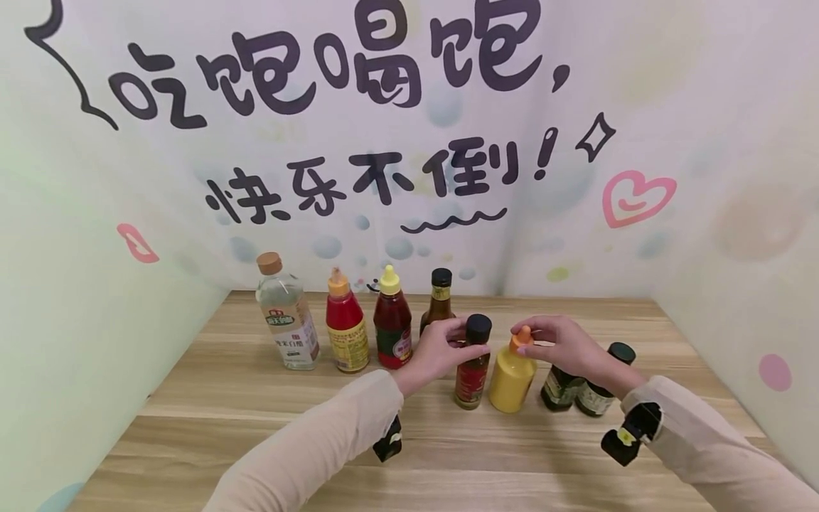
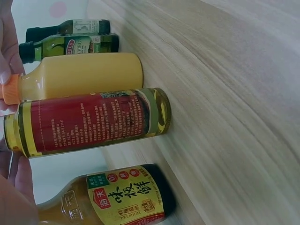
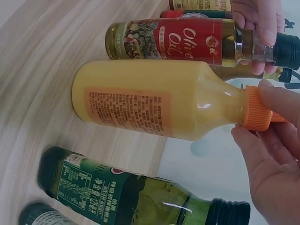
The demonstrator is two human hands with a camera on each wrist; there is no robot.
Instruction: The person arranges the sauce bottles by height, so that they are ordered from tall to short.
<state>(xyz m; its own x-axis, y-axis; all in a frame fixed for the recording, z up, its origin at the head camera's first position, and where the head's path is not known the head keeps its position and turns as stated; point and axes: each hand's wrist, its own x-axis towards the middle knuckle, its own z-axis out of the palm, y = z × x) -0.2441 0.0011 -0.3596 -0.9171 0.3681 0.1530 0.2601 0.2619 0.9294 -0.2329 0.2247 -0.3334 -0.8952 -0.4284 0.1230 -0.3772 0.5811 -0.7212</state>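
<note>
My left hand point(image 1: 437, 353) grips an olive oil bottle point(image 1: 471, 382) by its neck, below the black cap. The bottle has a red label, and in the left wrist view it leans slightly. Right beside it is a yellow squeeze bottle point(image 3: 187, 98) whose orange cap point(image 3: 257, 108) my right hand point(image 1: 568, 346) pinches between thumb and fingers. Whether either base is off the table cannot be told. Behind my left hand is a soy sauce bottle point(image 2: 129, 194), partly hidden in the head view. Two dark green bottles, the nearer one point(image 3: 122, 190) with a green label, are under my right forearm.
Along the back left of the wooden table point(image 1: 269, 434) stand a clear vinegar bottle point(image 1: 288, 320), a red sauce bottle point(image 1: 348, 331) with an orange cap and a darker sauce bottle point(image 1: 393, 323) with a yellow cap. A printed cloth point(image 1: 384, 242) hangs behind them.
</note>
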